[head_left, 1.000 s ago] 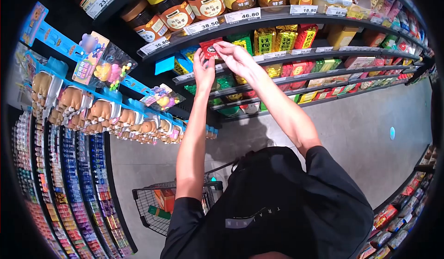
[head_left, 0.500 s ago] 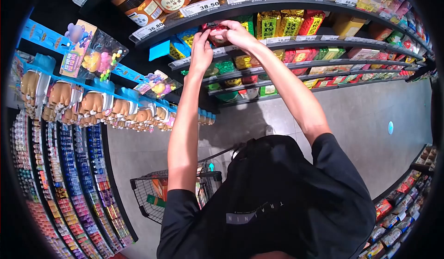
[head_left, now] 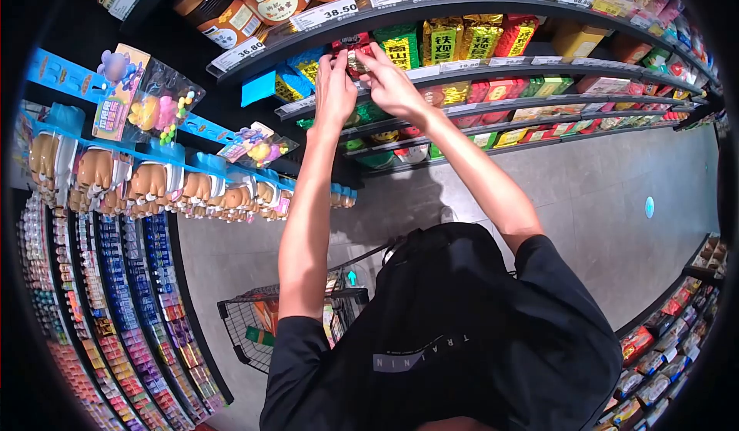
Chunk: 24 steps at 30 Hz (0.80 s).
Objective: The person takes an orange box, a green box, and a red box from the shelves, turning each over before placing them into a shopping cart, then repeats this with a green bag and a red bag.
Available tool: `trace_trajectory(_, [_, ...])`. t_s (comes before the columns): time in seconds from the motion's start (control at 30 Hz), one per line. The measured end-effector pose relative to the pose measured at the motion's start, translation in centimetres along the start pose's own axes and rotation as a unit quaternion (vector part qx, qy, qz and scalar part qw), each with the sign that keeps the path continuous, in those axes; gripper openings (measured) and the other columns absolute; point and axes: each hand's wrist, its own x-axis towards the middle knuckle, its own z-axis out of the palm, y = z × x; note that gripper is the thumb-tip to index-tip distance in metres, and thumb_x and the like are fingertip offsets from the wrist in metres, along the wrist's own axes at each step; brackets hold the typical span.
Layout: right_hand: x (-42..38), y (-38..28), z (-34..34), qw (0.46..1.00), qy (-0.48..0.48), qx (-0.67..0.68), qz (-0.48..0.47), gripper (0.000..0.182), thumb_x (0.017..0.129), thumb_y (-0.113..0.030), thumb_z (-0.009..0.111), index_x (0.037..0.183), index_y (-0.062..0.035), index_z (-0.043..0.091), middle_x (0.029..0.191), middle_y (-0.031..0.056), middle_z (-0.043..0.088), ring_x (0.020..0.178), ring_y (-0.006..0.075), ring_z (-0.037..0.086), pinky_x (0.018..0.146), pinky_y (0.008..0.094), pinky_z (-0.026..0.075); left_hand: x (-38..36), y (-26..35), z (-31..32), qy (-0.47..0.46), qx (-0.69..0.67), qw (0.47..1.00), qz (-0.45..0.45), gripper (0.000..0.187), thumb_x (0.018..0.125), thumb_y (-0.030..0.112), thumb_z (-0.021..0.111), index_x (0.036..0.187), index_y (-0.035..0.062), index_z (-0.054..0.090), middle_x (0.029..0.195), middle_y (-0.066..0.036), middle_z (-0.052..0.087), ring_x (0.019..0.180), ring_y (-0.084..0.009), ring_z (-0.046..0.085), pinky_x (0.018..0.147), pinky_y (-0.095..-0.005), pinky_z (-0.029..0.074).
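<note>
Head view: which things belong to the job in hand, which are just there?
In hand:
- red packet, between the fingers of both hands
- left hand
- right hand

Just there, touched by neither hand:
- honey jars on the upper shelf
- gold packets
- bagged toys hanging at the left

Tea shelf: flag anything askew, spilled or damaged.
Nothing stands out: the gold Tieguanyin packets stand side by side; no spill or tear shows. The left hand and right hand partly hide the red packet, so its condition is unclear.
</note>
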Motion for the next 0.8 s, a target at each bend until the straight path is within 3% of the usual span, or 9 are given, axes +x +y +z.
trace_trajectory(0.03, [0.0,0.4,0.5,0.997,0.044,-0.011,-0.064,0.064,0.078,0.009,0.040,0.141,-0.0001,0.042,0.151,0.0343,0.021,0.123,0.0411,0.052,0.099,0.0376,0.047,0.0,0.0,0.1,0.006,0.007,1.000,0.007,0.046,0.082,-0.004,0.051,0.129,-0.0027,0.053,0.120,-0.028,0.050,0.109,-0.0430,0.055,0.094,-0.0478,0.045])
trace_trajectory(0.17, [0.4,1.2,0.7,0.987,0.056,-0.124,-0.080,0.066,0.073,0.007,0.042,0.139,0.0030,0.043,0.148,0.0351,0.025,0.126,0.0475,0.044,0.103,0.0427,0.040,0.0,0.3,0.3,0.003,0.007,1.000,-0.003,0.047,0.082,-0.004,0.051,0.129,-0.0038,0.053,0.120,-0.027,0.049,0.110,-0.0418,0.053,0.094,-0.0473,0.045])
trace_trajectory(0.27, [0.8,-0.1,0.6,0.993,0.037,-0.086,-0.070,0.064,0.075,0.010,0.039,0.139,0.0042,0.043,0.147,0.0312,0.031,0.132,0.0433,0.039,0.109,0.0366,0.034,0.3,0.0,0.2,-0.003,-0.013,1.000,-0.027,0.047,0.081,-0.004,0.051,0.128,-0.0050,0.054,0.117,-0.027,0.049,0.109,-0.0415,0.054,0.094,-0.0470,0.045])
trace_trajectory(0.4, [1.1,-0.9,1.2,0.993,0.046,-0.105,-0.035,0.061,0.075,0.009,0.040,0.136,0.0077,0.044,0.143,0.0302,0.035,0.129,0.0447,0.041,0.107,0.0387,0.035,0.6,0.4,-0.3,-0.017,-0.004,0.999,-0.035,0.043,0.082,-0.002,0.052,0.125,-0.0059,0.056,0.113,-0.026,0.050,0.106,-0.0418,0.054,0.093,-0.0463,0.045])
trace_trajectory(0.57, [0.9,0.1,1.8,0.991,0.037,-0.125,-0.029,0.059,0.081,0.002,0.046,0.139,0.0067,0.039,0.148,0.0375,0.023,0.135,0.0465,0.034,0.109,0.0398,0.034,0.4,0.8,-0.2,-0.024,0.062,0.998,-0.013,0.047,0.079,0.001,0.061,0.125,-0.0041,0.054,0.119,-0.028,0.045,0.106,-0.0434,0.054,0.091,-0.0474,0.046])
trace_trajectory(0.63, [0.5,-0.6,1.4,0.993,0.033,-0.109,-0.023,0.060,0.081,0.002,0.047,0.140,0.0066,0.039,0.148,0.0377,0.022,0.136,0.0462,0.031,0.109,0.0398,0.034,0.5,0.8,0.0,-0.021,0.098,0.995,0.004,0.055,0.075,0.002,0.066,0.127,-0.0029,0.052,0.125,-0.028,0.039,0.106,-0.0444,0.054,0.089,-0.0490,0.047])
trace_trajectory(0.8, [-0.2,-0.7,1.1,0.996,0.016,-0.076,-0.043,0.061,0.082,0.004,0.046,0.142,0.0036,0.037,0.150,0.0347,0.022,0.142,0.0432,0.022,0.110,0.0403,0.032,0.4,1.3,-0.5,-0.020,0.097,0.995,0.031,0.054,0.075,0.001,0.065,0.127,-0.0045,0.051,0.126,-0.027,0.040,0.106,-0.0444,0.054,0.088,-0.0485,0.046])
